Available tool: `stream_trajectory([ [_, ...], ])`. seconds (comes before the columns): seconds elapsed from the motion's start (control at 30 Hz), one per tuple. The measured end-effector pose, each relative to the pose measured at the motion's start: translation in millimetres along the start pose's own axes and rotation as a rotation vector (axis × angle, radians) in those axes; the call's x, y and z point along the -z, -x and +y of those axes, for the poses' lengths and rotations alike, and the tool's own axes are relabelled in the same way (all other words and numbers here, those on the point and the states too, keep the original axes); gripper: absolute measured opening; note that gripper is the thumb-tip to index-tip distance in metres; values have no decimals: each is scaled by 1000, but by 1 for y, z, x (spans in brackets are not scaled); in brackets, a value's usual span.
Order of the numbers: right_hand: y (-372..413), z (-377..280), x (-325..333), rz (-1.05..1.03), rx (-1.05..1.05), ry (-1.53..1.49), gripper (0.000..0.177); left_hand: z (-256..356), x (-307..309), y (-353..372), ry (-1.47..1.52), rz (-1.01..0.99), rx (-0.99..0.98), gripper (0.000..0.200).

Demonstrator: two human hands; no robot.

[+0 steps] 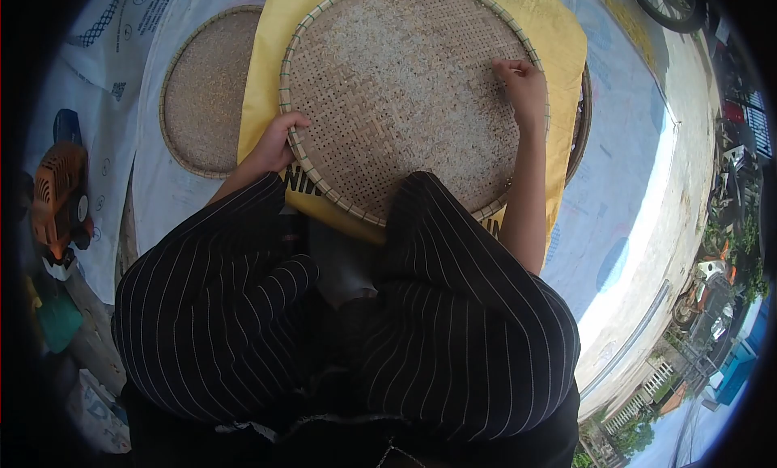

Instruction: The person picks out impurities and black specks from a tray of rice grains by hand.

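Observation:
A round woven bamboo winnowing tray [344, 148] lies tilted over my lap, its near rim by my knee. Pale rice-like grains [396, 43] are spread thinly over it, thicker toward the top and the right middle. My left hand [275, 142] grips the left rim, thumb over the edge. Above the right part of the tray, my right hand [524, 88] has its fingertips pinched together; anything between them is too small to make out. Beneath the tray is a yellow sack [263, 80] with black lettering partly covered.
Another round tray [162, 104] of grain sits at the left, partly under the sack. A dark tray rim [585, 120] shows at the right. White-blue sheeting [623, 169] covers the ground. An orange machine [58, 189] stands far left; a wheel [670, 5] and a motorbike [702, 290] are right.

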State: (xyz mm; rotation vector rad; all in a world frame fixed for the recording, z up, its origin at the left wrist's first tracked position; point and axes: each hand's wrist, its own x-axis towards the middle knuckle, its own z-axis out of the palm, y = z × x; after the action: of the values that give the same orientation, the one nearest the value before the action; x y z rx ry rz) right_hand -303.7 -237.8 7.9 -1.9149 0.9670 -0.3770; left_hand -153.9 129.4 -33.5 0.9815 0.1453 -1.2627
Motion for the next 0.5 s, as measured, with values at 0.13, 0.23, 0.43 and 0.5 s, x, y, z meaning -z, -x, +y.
stream_trajectory([
  [0.13,8,-13,-16,211,29,375,28,0,1,0,-8,-8,5,49],
  [0.23,10,-10,-29,301,32,477,27,-1,3,0,-4,-15,2,49],
  [0.43,6,-1,-20,216,63,332,29,1,1,0,-14,-18,6,49],
  [0.5,5,4,-16,148,-16,88,26,1,-3,1,-11,-12,4,49],
])
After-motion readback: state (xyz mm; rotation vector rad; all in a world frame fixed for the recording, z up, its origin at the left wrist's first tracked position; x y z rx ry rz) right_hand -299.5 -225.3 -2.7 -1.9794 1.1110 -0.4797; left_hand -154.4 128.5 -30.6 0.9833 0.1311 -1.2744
